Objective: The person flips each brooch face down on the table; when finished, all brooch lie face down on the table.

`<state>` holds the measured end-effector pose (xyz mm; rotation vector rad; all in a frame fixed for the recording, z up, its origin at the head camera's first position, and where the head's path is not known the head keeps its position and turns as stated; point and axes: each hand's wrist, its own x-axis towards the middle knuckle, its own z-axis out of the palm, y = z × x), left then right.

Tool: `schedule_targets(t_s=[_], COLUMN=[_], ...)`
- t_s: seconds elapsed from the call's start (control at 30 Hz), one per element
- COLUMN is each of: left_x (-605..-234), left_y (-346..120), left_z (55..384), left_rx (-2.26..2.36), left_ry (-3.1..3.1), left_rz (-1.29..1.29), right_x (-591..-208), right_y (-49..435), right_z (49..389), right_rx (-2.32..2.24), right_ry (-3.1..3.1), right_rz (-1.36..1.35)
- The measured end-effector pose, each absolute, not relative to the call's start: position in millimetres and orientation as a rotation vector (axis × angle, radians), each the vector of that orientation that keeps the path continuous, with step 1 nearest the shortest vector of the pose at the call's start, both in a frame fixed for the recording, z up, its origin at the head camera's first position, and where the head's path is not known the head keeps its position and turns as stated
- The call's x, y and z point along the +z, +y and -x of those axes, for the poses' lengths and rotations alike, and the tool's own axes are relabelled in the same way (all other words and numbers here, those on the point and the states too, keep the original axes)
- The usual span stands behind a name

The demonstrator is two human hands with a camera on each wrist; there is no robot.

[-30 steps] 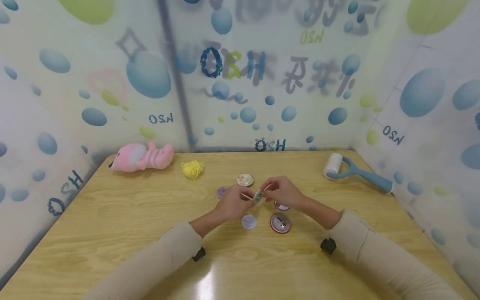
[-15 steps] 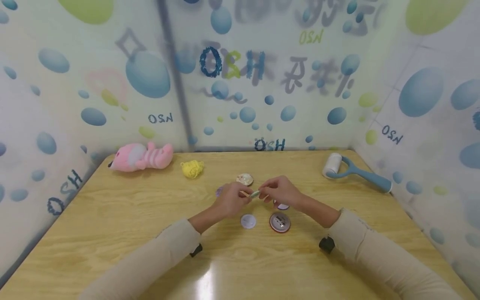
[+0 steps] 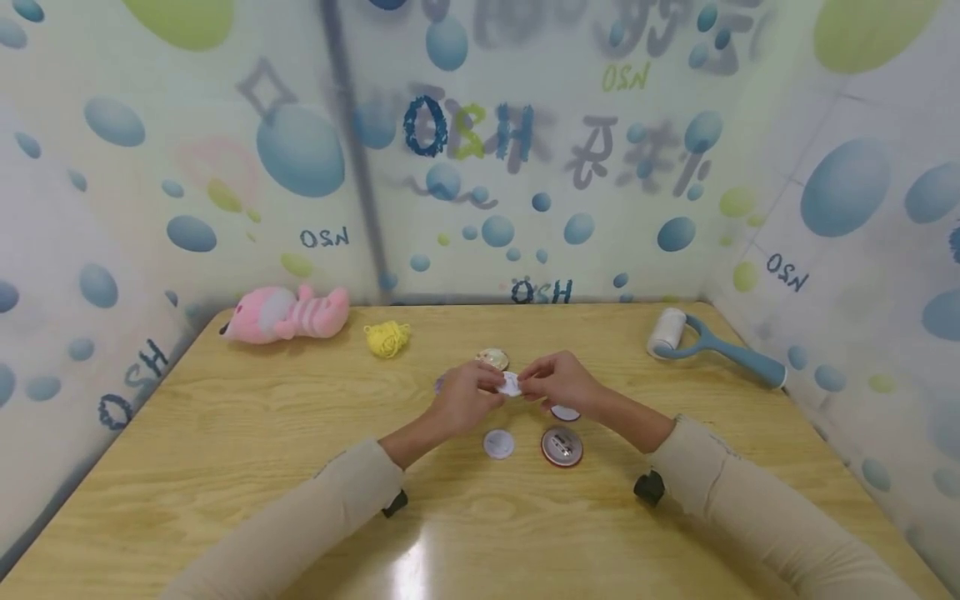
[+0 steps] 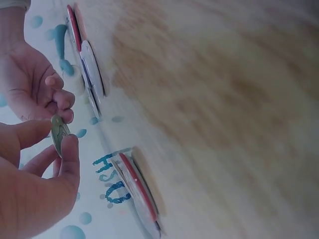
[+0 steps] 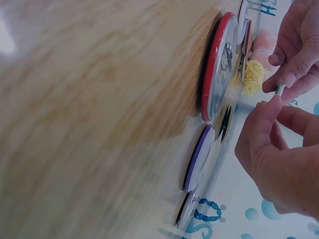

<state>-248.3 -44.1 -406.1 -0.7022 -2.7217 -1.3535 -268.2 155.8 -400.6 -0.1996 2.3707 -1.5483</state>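
Between my two hands is a small round button badge, held up over the table with its white back towards the head camera. My left hand pinches its left edge between thumb and fingers. At the opposite edge, the fingertips of my right hand pinch it too. Its green face shows in the left wrist view, while the right wrist view catches only a sliver. Below the hands lie a red-rimmed badge, pin side up, and a white-backed badge.
Behind the hands lies a pale patterned badge; a purple one and a white-backed one are partly covered. Further out are a pink plush toy, yellow yarn and a blue-handled lint roller.
The badge has been turned over between the fingers: its green face showed first, then its edge, now its white back. Both hands stay nearly in place.
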Motion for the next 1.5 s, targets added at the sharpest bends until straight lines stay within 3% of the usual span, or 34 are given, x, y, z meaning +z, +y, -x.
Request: schedule_targets(t_s=[0.4, 1.5], left_x=[-403.4, -412.4], left_y=[-45.8, -44.2], left_z=[249.9, 262.3], left_rx=[-1.488, -1.026], left_ry=[-2.794, -2.982], left_rz=[0.499, 0.765], right_x=[-401.9, -407.7], right_y=[152.2, 146.6], right_z=[268.2, 270.4], right_rx=[-1.51, -1.106], right_ry=[2.363, 2.583], right_rz=[0.286, 0.47])
